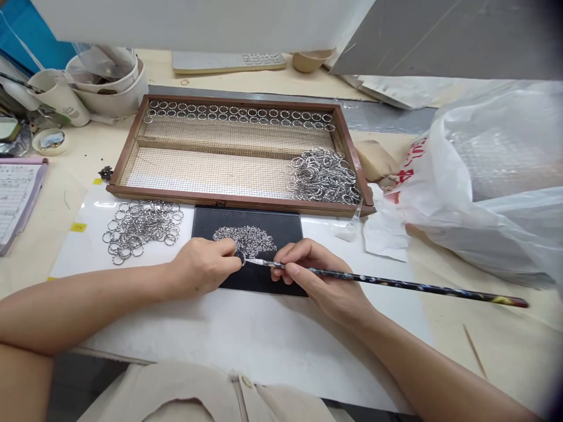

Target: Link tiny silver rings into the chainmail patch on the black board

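Pinched between the fingers of my left hand is a small metal ring, held over the black mat. My right hand grips a long, dark patterned stick with a pale pointed tip, like a pencil or brush. That tip meets or nearly meets the ring; I cannot tell which. Just beyond both hands, a heap of tiny sparkling stones or beads lies on the mat. Loose silver rings are spread on white paper left of the mat.
A wood-framed mesh tray lies behind the mat, with rows of rings along its far side and a pile at its right. White plastic bags bulge at the right. Cups and a clipboard stand left.
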`<state>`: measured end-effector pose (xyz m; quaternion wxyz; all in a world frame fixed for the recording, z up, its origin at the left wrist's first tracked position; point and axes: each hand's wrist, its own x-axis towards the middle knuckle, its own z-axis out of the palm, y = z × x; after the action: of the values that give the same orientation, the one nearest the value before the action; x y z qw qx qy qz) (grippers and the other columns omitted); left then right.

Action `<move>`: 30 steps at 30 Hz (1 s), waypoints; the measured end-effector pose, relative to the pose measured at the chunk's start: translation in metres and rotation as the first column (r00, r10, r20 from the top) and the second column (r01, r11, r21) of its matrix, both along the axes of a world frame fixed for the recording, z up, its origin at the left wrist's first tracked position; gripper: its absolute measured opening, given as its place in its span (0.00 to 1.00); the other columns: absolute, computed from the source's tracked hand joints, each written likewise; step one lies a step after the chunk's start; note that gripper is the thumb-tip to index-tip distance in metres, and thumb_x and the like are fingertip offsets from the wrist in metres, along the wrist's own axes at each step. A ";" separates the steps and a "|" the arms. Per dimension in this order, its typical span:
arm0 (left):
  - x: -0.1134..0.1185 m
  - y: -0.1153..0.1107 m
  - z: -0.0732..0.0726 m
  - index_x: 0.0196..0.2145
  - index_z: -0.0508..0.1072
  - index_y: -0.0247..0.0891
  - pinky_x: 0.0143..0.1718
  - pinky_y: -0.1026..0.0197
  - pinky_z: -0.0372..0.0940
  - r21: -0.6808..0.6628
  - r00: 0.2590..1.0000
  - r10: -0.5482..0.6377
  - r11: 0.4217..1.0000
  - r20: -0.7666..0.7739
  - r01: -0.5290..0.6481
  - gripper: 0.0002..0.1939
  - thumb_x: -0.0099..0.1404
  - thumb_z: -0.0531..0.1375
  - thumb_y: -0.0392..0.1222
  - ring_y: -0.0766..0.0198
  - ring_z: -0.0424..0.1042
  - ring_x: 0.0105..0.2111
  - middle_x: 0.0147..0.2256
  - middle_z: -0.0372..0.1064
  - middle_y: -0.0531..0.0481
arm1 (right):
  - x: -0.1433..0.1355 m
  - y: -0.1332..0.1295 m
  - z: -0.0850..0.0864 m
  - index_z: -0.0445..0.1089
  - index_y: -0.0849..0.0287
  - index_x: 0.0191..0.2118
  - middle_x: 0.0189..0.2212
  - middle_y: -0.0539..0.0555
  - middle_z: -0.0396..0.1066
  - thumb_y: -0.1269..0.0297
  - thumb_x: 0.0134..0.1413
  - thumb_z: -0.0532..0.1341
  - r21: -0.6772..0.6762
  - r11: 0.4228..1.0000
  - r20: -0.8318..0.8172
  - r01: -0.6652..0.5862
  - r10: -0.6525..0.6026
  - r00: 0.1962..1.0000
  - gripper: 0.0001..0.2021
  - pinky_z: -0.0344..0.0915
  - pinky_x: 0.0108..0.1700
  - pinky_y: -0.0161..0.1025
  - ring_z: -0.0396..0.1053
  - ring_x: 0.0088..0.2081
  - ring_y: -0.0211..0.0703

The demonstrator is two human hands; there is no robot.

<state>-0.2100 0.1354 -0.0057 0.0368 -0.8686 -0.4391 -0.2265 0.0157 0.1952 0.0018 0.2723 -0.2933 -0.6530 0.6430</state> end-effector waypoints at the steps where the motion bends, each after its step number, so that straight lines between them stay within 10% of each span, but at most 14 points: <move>1: 0.000 0.000 0.000 0.25 0.71 0.36 0.15 0.66 0.47 0.000 1.000 -0.001 1.000 0.002 0.001 0.14 0.65 0.50 0.32 0.72 0.53 0.17 0.23 0.63 0.53 | 0.000 0.000 0.000 0.64 0.56 0.32 0.28 0.51 0.68 0.65 0.60 0.57 0.002 1.000 0.001 0.001 -0.001 1.000 0.05 0.66 0.30 0.38 0.69 0.29 0.38; 30: 0.000 0.000 -0.006 0.19 0.65 0.36 0.16 0.63 0.45 0.018 0.999 0.008 1.000 0.035 -0.008 0.16 0.65 0.52 0.31 0.71 0.49 0.17 0.22 0.61 0.54 | 0.005 -0.002 -0.003 0.63 0.56 0.27 0.25 0.50 0.67 0.70 0.54 0.57 0.207 0.962 0.148 0.178 -0.211 0.966 0.06 0.62 0.25 0.36 0.65 0.24 0.37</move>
<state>-0.2101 0.1357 -0.0120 0.0380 -0.8623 -0.4411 -0.2457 0.0207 0.1935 -0.0011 0.3051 -0.3818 -0.7007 0.5198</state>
